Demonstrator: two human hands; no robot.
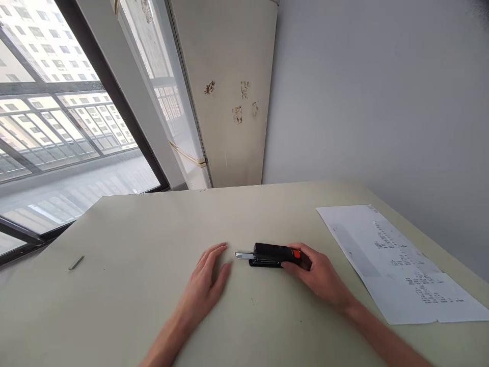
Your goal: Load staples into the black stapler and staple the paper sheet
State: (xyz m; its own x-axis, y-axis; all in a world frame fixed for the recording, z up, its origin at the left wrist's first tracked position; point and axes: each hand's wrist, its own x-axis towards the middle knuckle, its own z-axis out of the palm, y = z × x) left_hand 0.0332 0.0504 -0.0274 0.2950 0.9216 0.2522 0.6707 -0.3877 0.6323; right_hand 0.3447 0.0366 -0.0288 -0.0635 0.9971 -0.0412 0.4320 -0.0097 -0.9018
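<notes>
A black stapler (271,253) with a red button on its rear end lies on the table, pointing left. Its metal staple tray (243,256) sticks out of the front end. My right hand (319,272) grips the stapler's rear, thumb on the near side and fingers on the far side. Just left of the tray, my left hand (206,280) rests on the tabletop with its thumb and fingers apart, holding nothing. A small strip of staples (76,263) lies well off to the left. Whether staples sit inside the tray is too small to tell.
The pale table (153,229) reaches back to a worn cabinet side (233,142) and a grey wall (374,102). Printed paper sheets (382,265) lie at the right. A large window (57,102) stands to the left.
</notes>
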